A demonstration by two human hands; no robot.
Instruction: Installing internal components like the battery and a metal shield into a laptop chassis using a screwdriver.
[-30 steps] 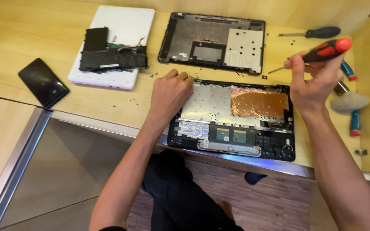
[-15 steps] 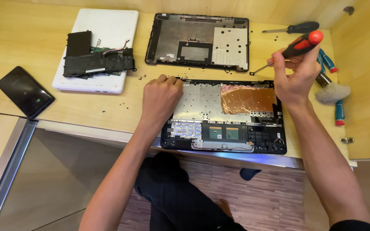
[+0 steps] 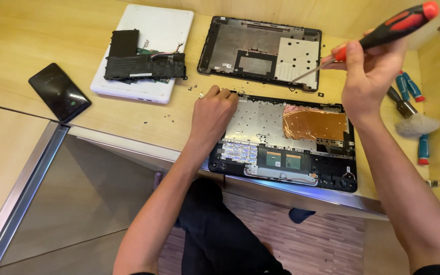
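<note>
An opened laptop base (image 3: 286, 145) lies on the wooden desk, its metal keyboard backing and a copper foil patch (image 3: 314, 125) exposed. My left hand (image 3: 212, 114) rests curled on the base's top left corner, fingertips at tiny screws there. My right hand (image 3: 367, 76) is raised above the base's right side and grips a red-and-black screwdriver (image 3: 383, 33), its tip pointing down left over the removed black bottom cover (image 3: 260, 51) behind.
A white laptop lid (image 3: 159, 35) at the back left carries a black battery and circuit board (image 3: 143, 63). A dark phone (image 3: 59, 91) lies at the left. Pliers, blue-handled tools (image 3: 408, 86) and a grey cloth (image 3: 416, 125) sit at the right. Small screws (image 3: 197, 91) dot the desk.
My right hand has lifted the screwdriver higher. My left hand stays on the base's top left corner. The camera has shifted, so everything sits lower and more to the left.
</note>
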